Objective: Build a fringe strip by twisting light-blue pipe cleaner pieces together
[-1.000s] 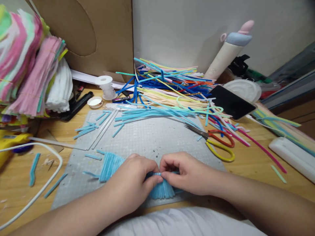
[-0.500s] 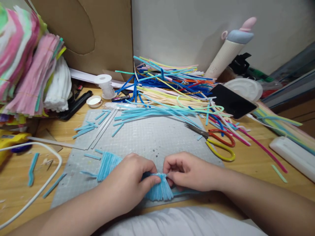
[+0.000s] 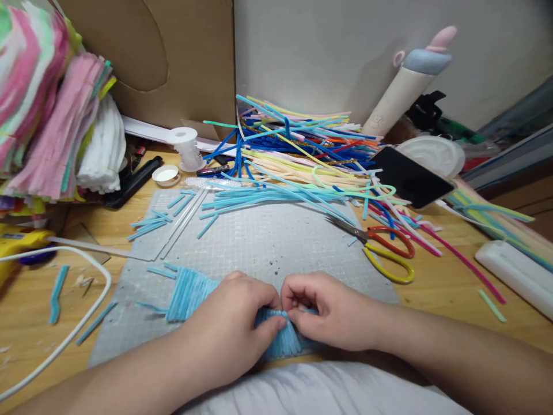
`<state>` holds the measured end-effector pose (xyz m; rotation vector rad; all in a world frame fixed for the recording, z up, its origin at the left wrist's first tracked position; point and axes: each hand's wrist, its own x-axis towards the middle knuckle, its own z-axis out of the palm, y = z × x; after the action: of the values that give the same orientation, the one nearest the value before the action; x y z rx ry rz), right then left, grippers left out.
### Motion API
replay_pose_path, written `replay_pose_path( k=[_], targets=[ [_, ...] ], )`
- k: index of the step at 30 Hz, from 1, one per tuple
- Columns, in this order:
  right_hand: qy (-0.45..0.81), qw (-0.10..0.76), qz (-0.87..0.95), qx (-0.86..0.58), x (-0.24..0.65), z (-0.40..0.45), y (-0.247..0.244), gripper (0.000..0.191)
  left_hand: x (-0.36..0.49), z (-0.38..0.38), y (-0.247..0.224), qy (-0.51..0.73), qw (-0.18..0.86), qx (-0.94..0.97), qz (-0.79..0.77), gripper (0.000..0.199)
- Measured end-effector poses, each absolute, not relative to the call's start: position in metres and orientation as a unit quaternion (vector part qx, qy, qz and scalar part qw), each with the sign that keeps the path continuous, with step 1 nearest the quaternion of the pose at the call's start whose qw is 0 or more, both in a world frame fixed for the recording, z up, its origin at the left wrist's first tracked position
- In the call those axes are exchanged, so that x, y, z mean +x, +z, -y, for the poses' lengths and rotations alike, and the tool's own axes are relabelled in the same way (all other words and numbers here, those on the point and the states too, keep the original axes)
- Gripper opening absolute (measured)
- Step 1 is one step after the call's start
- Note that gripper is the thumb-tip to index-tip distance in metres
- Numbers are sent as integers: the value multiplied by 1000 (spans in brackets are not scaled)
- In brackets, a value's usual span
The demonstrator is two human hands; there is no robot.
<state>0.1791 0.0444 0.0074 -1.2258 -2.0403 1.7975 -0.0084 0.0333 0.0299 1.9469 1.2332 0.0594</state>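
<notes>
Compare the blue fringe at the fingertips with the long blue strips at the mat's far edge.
The blue fringe fans out, tightly packed; the long blue strips cross loosely. The left hand and right hand meet at the fringe; neither touches the strips. Both are light blue.

Cutting mat (image 3: 254, 242) on a table (image 3: 449, 300), left hand (image 3: 244, 320) beside right hand (image 3: 330, 314) over its near part, scissors (image 3: 366, 235) across its right edge, pipe cleaners (image 3: 298, 167) heaped at its far edge, glue gun (image 3: 26, 237) to its left
</notes>
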Motion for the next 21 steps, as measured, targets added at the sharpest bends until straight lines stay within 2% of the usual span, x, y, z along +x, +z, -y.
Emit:
replay_pose_path(
  k=[8, 21],
  targets=[
    [532, 80, 728, -424, 175, -36, 7, 4, -6, -32, 25, 41, 418, 765, -487, 13],
    [519, 98, 738, -419, 177, -35, 3, 11, -4, -34, 20, 83, 461, 740, -483, 10]
  ],
)
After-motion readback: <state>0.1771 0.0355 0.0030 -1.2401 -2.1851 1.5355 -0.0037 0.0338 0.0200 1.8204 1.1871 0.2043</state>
